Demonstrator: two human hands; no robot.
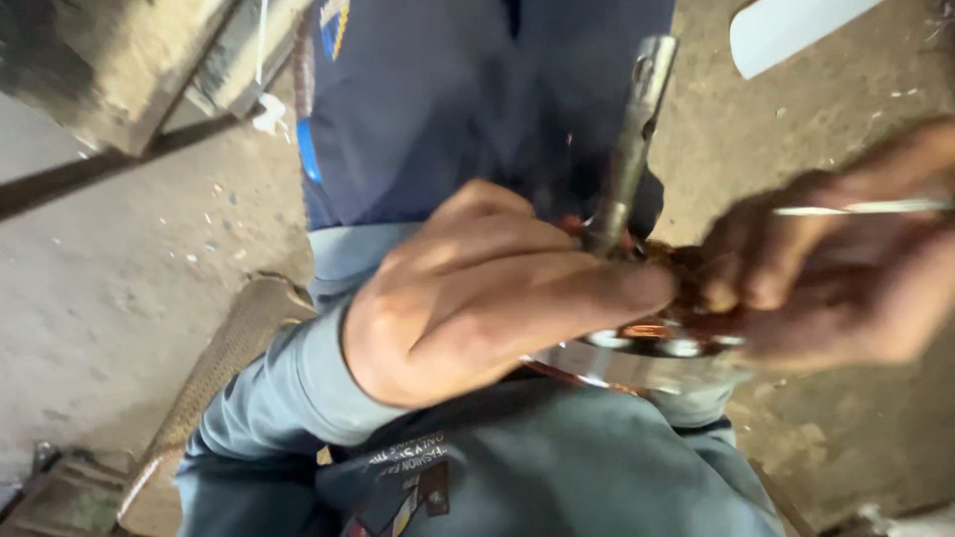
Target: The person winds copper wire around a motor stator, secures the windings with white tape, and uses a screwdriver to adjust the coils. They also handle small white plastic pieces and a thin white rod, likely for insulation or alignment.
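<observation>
On the lap, the left hand [477,298] clamps a metal part [647,363] (heavy, stiff, probably slippery); the blurred right hand [836,268] pinches a thin rod [865,208], beside a steel tool [632,149].

Dusty concrete floor [119,288]; woven mat [214,373] lies on it, white scraps [267,111] well beyond the mat.

2 bare hands work at mid-frame: 1 left hand [477,298] at centre and 1 right hand [836,268], blurred, at the right edge. Between them sit 1 round metal part [647,363] with copper-coloured windings and 1 upright metal rod [632,149] above it. 1 white sheet [786,30] lies upper right, and 1 woven mat [214,368] lower left.
</observation>
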